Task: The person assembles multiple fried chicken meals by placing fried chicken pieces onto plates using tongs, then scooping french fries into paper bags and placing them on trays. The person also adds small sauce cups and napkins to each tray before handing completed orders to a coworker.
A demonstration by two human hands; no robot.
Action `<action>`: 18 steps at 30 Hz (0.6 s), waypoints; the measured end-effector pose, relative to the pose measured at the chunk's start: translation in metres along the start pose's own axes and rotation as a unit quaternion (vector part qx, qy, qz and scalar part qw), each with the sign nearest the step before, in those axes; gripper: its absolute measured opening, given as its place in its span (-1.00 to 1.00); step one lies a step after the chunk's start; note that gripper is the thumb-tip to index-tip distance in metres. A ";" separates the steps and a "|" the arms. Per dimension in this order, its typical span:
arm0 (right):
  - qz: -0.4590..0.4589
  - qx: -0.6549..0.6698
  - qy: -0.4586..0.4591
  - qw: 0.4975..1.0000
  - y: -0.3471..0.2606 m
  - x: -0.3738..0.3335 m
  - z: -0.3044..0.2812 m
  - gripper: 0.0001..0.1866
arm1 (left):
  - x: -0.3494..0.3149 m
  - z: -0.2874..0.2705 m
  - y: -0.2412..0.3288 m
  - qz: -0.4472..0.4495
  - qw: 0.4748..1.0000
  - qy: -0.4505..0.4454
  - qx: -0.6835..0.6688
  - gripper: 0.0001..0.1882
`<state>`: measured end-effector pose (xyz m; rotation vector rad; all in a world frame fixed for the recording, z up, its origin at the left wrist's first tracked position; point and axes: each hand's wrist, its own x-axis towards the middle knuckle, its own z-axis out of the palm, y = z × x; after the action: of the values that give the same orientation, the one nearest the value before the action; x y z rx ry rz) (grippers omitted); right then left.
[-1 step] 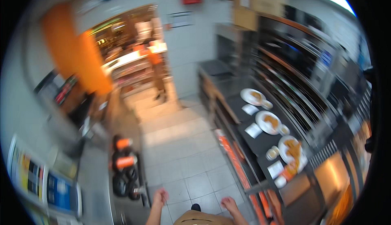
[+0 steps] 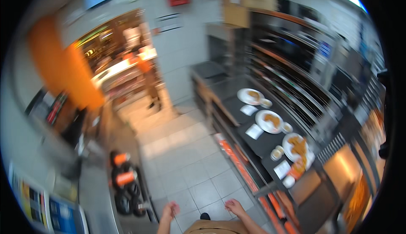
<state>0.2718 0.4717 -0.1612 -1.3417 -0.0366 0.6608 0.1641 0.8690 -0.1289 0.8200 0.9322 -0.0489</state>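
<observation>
Over the tiled floor, low in the picture, I hold both hands out in front of my body. My left hand (image 2: 170,210) is slightly blurred, its fingers loosely parted with nothing seen in them. My right hand (image 2: 234,207) is also bare, fingers loosely apart. Neither hand touches anything. To the right, a dark counter holds a white plate of fried food (image 2: 296,148), a second plate (image 2: 269,121) and a farther plate (image 2: 250,96). Small cups (image 2: 277,152) and white slips (image 2: 254,131) lie beside them. Nearest me on that counter is an orange-and-white packet (image 2: 298,169).
A steel counter (image 2: 99,191) runs along my left, beside black containers with orange bands (image 2: 124,178). A shelving rack (image 2: 292,77) stands behind the plates. Pale floor tiles (image 2: 182,166) lead to a doorway, where a person (image 2: 148,79) stands near a lit counter.
My view has turned a little to the right, so the room sits farther left in the picture. My right hand's fingers look more extended. The plates stay on the counter.
</observation>
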 end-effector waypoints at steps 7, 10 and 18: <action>-0.033 -0.141 -0.044 0.988 -0.141 0.075 0.029 -0.61 | 0.056 0.165 0.012 -0.054 0.925 -0.173 0.333 -0.70; 0.011 -0.259 -0.049 0.965 -0.159 0.081 -0.004 -0.42 | 0.094 0.265 0.036 -0.004 0.890 -0.259 0.376 -0.68; 0.006 -0.132 -0.053 0.990 -0.201 0.121 -0.098 -0.42 | 0.142 0.523 0.130 0.094 0.823 -0.390 0.403 -0.69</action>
<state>0.4930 0.4257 -0.0461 -1.5605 -0.2093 0.7565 0.6627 0.6653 0.0153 1.5127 -0.0071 -0.6014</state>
